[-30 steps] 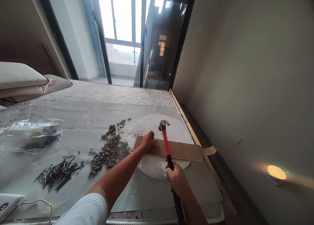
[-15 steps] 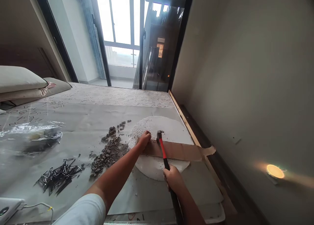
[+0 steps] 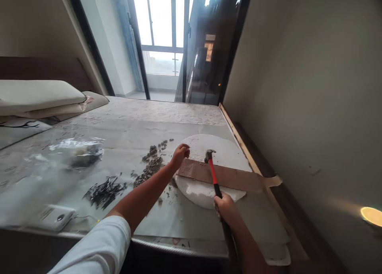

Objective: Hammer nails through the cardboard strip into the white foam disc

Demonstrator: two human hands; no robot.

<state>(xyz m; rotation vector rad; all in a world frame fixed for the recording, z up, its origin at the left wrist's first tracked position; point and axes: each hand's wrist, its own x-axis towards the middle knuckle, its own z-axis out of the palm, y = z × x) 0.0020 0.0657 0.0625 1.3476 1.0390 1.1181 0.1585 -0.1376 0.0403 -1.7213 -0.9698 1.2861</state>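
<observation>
My right hand (image 3: 227,207) is wrapped round the black handle of a claw hammer (image 3: 212,170) with a red neck. The hammer's head is over the upper edge of a flat brown board (image 3: 238,179). This board lies across a white round slab (image 3: 222,144) that looks like foam. At the board's left end, my left hand (image 3: 180,153) is closed with its fingers curled together above the slab. Whatever those fingers pinch is too small to make out. Grey stone fragments (image 3: 153,166) lie left of the slab, and a heap of dark nails (image 3: 105,191) is nearer me.
A grey sheet (image 3: 119,124) covers much of the mattress. On it are a clear plastic bag (image 3: 87,151) and a white device (image 3: 56,217) with a cable. Folded bedding (image 3: 41,92) is at the far left. A wooden rail (image 3: 235,134) runs along the right wall.
The view has shifted, so the scene sits further right and the mattress's near edge shows. My left hand has lifted slightly off the board's end. The hammer stays in my right hand.
</observation>
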